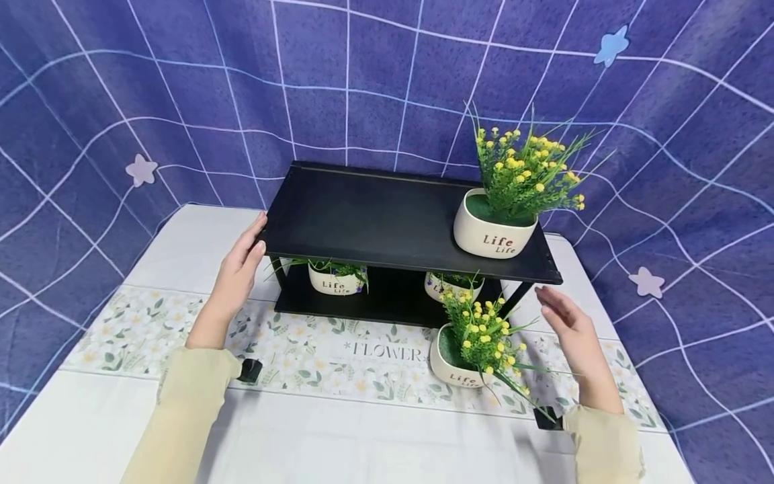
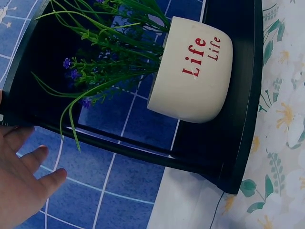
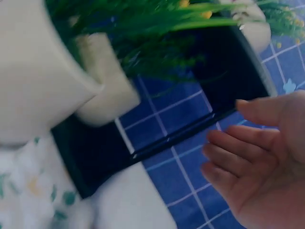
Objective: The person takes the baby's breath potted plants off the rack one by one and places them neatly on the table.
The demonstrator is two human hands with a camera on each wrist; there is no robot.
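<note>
The left hand (image 1: 238, 262), grip wide, lies along the left edge of the black rectangular two-tier shelf (image 1: 363, 215) on the white, flower-banded bench (image 1: 338, 437); the right hand (image 1: 571, 329), loosely curved, grip wide, hovers near its right end.

Curtained booth, gridded drapes (image 1: 375, 74), flowered tablecloth (image 1: 290, 430)
</note>
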